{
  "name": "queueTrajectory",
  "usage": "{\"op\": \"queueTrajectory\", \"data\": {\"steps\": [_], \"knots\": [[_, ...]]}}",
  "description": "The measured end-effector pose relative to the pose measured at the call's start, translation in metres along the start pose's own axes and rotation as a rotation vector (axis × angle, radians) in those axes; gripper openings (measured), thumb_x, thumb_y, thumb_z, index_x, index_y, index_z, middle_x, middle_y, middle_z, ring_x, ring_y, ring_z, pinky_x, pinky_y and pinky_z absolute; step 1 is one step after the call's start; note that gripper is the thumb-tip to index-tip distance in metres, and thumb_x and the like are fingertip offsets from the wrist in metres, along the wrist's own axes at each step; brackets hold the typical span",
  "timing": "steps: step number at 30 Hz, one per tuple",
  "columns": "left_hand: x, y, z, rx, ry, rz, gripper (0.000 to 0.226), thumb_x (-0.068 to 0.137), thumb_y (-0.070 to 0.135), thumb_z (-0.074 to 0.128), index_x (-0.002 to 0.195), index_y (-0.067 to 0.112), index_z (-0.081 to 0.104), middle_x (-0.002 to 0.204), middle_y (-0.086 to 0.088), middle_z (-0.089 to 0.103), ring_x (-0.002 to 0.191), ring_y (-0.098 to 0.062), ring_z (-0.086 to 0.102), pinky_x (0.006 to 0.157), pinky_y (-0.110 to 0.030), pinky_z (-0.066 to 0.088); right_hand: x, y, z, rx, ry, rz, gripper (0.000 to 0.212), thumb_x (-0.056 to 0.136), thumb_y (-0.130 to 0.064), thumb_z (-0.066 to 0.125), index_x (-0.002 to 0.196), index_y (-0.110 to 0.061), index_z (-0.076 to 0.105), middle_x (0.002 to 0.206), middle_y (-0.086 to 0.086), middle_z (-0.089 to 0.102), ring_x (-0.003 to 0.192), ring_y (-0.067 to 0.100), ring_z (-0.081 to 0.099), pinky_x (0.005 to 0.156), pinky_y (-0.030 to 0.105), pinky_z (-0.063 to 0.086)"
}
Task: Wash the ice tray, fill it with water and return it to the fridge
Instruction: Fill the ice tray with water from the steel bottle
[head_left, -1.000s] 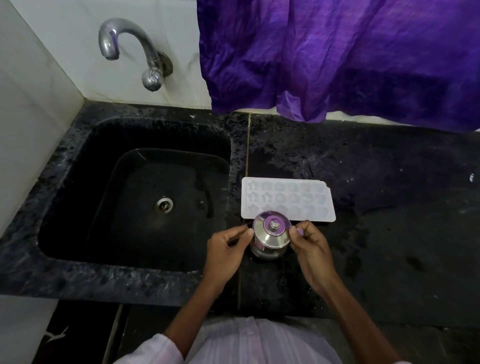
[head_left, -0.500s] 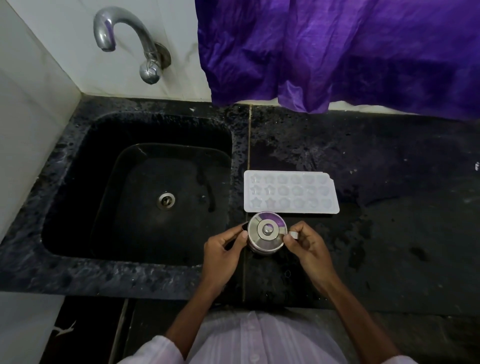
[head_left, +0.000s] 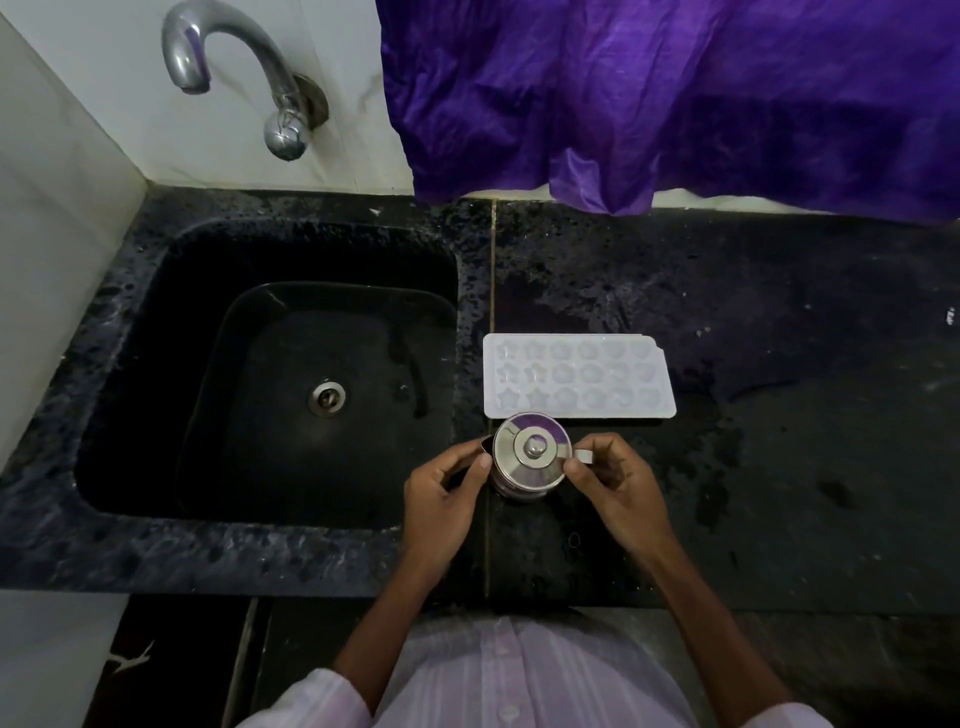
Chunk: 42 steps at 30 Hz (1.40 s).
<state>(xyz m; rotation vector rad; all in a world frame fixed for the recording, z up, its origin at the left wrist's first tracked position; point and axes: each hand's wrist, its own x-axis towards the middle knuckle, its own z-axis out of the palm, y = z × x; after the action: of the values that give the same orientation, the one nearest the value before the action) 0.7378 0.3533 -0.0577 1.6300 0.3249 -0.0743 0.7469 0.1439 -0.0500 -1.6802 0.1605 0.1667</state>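
1. The white ice tray (head_left: 577, 376) lies flat on the black counter (head_left: 805, 467), just right of the sink (head_left: 150, 374) and apart from both hands.
2. Its small moulds, shaped as stars and rounds, face up in three rows; whether they hold water I cannot tell.
3. A small steel pot (head_left: 530, 452) with a knobbed lid stands on the counter at the tray's near edge, and from above its lid overlaps that edge.
4. The left hand (head_left: 444, 493) has its fingers curled, with thumb and forefinger closed on the pot's left side by a small spout.
5. The right hand (head_left: 618, 491) is curled as well, its thumb and forefinger pinching the little handle that juts out on the pot's right side.
6. The sink is dark and deep, with a metal drain (head_left: 327, 397) at the middle of its floor.
7. A curved metal tap (head_left: 234, 67) sticks out of the white wall above the sink's far side.
8. A purple cloth (head_left: 675, 93) hangs down over the back of the counter.
9. A pale shirt (head_left: 519, 675) shows at the bottom edge, against the counter's front.
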Motion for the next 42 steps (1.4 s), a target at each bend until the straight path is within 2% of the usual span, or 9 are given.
{"op": "queueTrajectory", "data": {"steps": [8,11,15,19,21,26,31,37,42], "knots": [[0.003,0.009,0.002,-0.031,0.035,0.021,0.021,0.093,0.007,0.066,0.1,0.024,0.077,0.094,0.004,0.079,0.091,-0.017,0.075,0.082,-0.028,0.057,-0.001,-0.005,-0.001,-0.01,0.042,-0.047,0.018,0.081,-0.012,0.075,0.099,-0.013,0.071,0.097,0.005,0.074,0.092,0.03,0.07,0.084,0.041,0.055],[0.005,0.012,0.001,-0.077,0.05,0.006,0.018,0.098,0.011,0.059,0.101,0.017,0.076,0.096,-0.001,0.079,0.093,-0.019,0.075,0.082,-0.029,0.059,0.0,-0.013,-0.011,0.02,0.044,-0.009,0.026,0.075,-0.019,0.077,0.1,-0.014,0.072,0.1,0.003,0.075,0.093,0.022,0.071,0.083,0.031,0.056],[0.028,0.018,-0.005,-0.084,0.12,-0.008,0.019,0.102,0.015,0.054,0.106,0.013,0.072,0.098,-0.005,0.077,0.093,-0.02,0.074,0.08,-0.029,0.06,0.018,-0.023,-0.039,-0.038,0.313,-0.046,0.012,0.091,-0.017,0.067,0.102,-0.017,0.072,0.099,0.0,0.075,0.095,0.015,0.07,0.087,0.026,0.053],[0.068,0.023,-0.001,0.068,0.141,0.007,0.015,0.1,0.012,0.058,0.107,0.017,0.071,0.096,-0.002,0.075,0.088,-0.017,0.073,0.081,-0.037,0.061,0.05,-0.022,-0.075,-0.271,0.542,-0.043,0.021,0.095,-0.025,0.062,0.113,-0.017,0.068,0.105,0.001,0.071,0.094,0.011,0.066,0.087,0.017,0.049],[0.086,0.024,0.003,0.166,0.137,0.004,0.016,0.098,0.013,0.061,0.11,0.016,0.071,0.094,0.001,0.074,0.087,-0.016,0.072,0.083,-0.042,0.062,0.067,-0.016,-0.088,-0.417,0.593,-0.019,0.024,0.095,-0.024,0.06,0.117,-0.017,0.067,0.107,0.005,0.068,0.095,0.016,0.064,0.092,0.025,0.048],[0.109,0.026,0.018,0.362,0.127,0.049,0.025,0.097,0.019,0.062,0.121,0.012,0.068,0.102,-0.002,0.074,0.095,-0.014,0.07,0.088,-0.045,0.06,0.096,-0.003,-0.101,-0.609,0.516,0.022,0.027,0.094,-0.018,0.059,0.118,-0.008,0.066,0.103,0.015,0.07,0.095,0.028,0.065,0.089,0.024,0.04],[0.115,0.032,0.033,0.505,0.098,0.045,0.034,0.097,0.018,0.062,0.129,0.006,0.063,0.108,-0.009,0.075,0.09,-0.009,0.065,0.084,-0.018,0.048,0.107,0.002,-0.103,-0.63,0.43,-0.018,0.019,0.094,-0.015,0.059,0.106,-0.004,0.07,0.094,0.015,0.073,0.087,0.031,0.067,0.085,0.036,0.05],[0.119,0.035,0.039,0.505,0.1,0.04,0.026,0.095,0.01,0.062,0.118,0.013,0.073,0.103,-0.004,0.077,0.092,-0.008,0.069,0.095,-0.034,0.056,0.115,0.005,-0.101,-0.65,0.373,-0.047,0.02,0.097,-0.015,0.056,0.106,-0.006,0.072,0.091,0.012,0.074,0.077,0.018,0.061,0.069,0.018,0.033],[0.121,0.037,0.041,0.43,0.123,-0.014,0.027,0.092,0.002,0.063,0.114,0.012,0.075,0.1,0.003,0.076,0.088,-0.004,0.071,0.09,-0.031,0.058,0.115,0.005,-0.097,-0.556,0.424,0.002,0.023,0.096,-0.015,0.057,0.112,-0.009,0.073,0.1,0.011,0.075,0.083,0.011,0.059,0.075,0.017,0.037]]}}
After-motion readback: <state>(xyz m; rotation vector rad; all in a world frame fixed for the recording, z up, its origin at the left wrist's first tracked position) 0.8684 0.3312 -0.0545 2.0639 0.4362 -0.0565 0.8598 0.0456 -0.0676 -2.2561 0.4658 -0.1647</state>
